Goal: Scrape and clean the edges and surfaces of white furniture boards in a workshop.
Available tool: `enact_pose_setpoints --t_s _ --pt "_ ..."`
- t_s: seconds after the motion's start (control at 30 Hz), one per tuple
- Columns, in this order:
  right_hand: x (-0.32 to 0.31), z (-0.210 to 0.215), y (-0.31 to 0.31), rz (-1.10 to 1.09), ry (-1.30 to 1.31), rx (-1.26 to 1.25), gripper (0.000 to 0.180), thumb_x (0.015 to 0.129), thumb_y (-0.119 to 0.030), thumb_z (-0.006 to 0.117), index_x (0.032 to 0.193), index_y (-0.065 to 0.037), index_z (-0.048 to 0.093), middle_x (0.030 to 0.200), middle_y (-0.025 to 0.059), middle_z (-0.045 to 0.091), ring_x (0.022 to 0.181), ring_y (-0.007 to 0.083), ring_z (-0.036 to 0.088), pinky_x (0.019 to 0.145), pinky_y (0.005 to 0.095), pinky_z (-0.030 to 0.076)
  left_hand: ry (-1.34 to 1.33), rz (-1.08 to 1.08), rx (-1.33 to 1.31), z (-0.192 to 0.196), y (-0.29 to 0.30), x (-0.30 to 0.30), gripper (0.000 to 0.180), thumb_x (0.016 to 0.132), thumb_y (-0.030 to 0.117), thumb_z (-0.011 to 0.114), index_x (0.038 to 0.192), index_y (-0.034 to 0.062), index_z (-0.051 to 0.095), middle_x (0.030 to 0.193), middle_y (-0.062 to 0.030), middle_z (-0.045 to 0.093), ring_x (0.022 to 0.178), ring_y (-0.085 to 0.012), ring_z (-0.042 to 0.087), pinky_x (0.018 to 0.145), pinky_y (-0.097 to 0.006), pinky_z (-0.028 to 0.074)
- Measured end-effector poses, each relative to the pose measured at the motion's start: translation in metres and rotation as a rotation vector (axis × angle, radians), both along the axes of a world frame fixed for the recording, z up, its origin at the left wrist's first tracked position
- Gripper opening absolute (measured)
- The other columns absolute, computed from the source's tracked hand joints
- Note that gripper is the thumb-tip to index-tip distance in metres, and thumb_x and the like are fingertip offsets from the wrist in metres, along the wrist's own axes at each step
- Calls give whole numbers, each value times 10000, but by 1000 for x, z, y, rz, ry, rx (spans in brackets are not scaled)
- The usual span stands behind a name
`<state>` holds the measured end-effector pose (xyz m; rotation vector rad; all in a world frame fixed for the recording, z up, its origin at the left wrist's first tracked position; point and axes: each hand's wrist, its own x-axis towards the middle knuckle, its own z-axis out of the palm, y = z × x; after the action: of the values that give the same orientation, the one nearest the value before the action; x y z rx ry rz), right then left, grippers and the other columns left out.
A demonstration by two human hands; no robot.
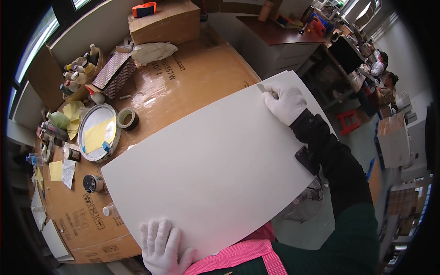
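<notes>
A large white board (pixel 206 156) lies slantwise before me, its far right part resting near the table's corner. My left hand (pixel 161 245), in a white glove, lies with fingers spread on the board's near left edge. Up at the far edge my right hand (pixel 288 104), gloved in white too, is closed with its thumb and fingers around a small grey flat piece (pixel 261 88). That piece touches or hovers just over the board; which, I cannot tell, and most of it is hidden by the glove.
The table (pixel 197 87) is covered with brown printed cardboard. To the left stand a white round lid (pixel 84 126), a tape roll (pixel 127 119), a black-lidded jar (pixel 93 183) and several bottles. A cardboard box (pixel 165 25) sits at the back. A red stool (pixel 348 121) and other people are farther right.
</notes>
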<state>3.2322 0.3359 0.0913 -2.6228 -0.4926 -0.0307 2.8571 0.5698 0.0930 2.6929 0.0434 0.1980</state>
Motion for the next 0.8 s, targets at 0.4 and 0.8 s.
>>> enact_pose_setpoints --t_s 0.4,0.8 --pt "-27 5 48 317 93 49 195 857 -179 572 968 -39 651 875 154 659 842 334 633 746 398 508 4 10 -3 -3 3 -2 620 697 218 770 1257 43 571 1342 -176 529 1295 -359 442 1105 -543 284" --pt "-9 -9 38 521 -55 109 301 822 -162 588 1100 -58 644 975 188 653 921 367 623 833 424 497 7 -6 1 -5 2 -4 607 700 189 757 1251 21 565 1333 -204 526 1268 -414 454 1088 -558 305"
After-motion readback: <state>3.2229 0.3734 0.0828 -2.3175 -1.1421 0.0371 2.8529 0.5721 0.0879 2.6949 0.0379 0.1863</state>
